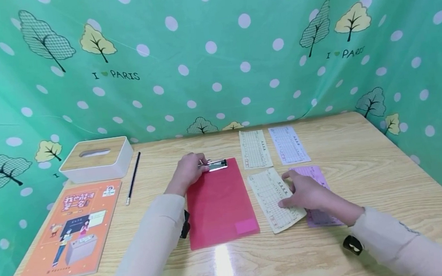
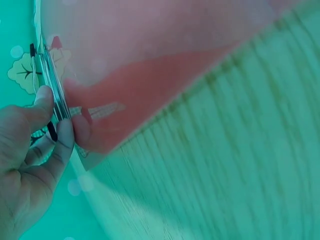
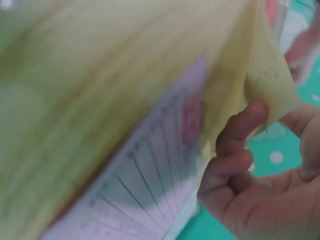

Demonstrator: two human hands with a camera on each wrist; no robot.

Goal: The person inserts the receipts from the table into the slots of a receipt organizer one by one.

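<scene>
A red clipboard [image 1: 220, 205] lies on the table in the middle of the head view. My left hand [image 1: 189, 170] pinches the metal clip [image 2: 56, 90] at its top edge between thumb and fingers. To the right of the board, my right hand [image 1: 305, 190] pinches a pale yellow printed form [image 1: 268, 196], which lifts and bends in the right wrist view. Partly under that hand lies a purple form [image 1: 316, 219]. Farther back are another pale yellow form [image 1: 254, 150] and a white-lilac form [image 1: 289, 144], side by side.
At the left lie an orange book [image 1: 73, 230] and a dark pencil [image 1: 133, 178]. Behind the book stands a white tissue box [image 1: 105, 170] with a wooden lid. A green patterned curtain [image 1: 213, 67] borders the wooden table [image 1: 390, 174] at the back and sides.
</scene>
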